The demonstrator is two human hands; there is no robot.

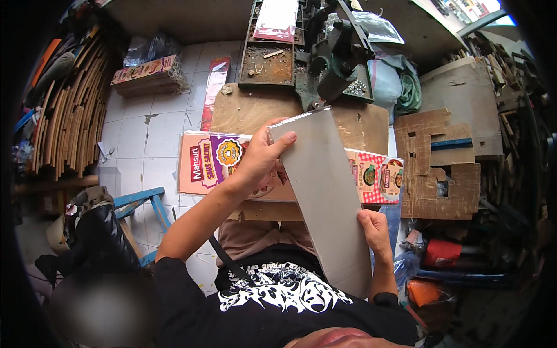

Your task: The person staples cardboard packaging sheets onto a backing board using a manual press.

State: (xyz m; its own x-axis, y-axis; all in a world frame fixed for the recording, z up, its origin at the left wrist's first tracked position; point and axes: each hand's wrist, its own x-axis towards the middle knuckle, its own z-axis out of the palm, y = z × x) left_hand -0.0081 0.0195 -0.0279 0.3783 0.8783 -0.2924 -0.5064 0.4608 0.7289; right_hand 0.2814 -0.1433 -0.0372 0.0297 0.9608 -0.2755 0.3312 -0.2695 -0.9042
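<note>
A long grey metal sheet [325, 191] slants from the workbench down toward my lap. My left hand [260, 158] grips its upper left corner, fingers curled over the edge. My right hand [376, 231] holds its lower right edge near my lap. Under the sheet lies a flattened, colourfully printed cardboard box [209, 165], resting on the wooden workbench [249, 110]. Just beyond the sheet's top edge stands a green bench vise [333, 55].
A tray of rusty scraps [267, 64] sits behind the bench. Bundled wooden strips [69, 110] lean at the left. Cut cardboard pieces [444, 162] and lumber stand at the right. A blue stool [142, 203] and a black bag [98, 232] are at lower left.
</note>
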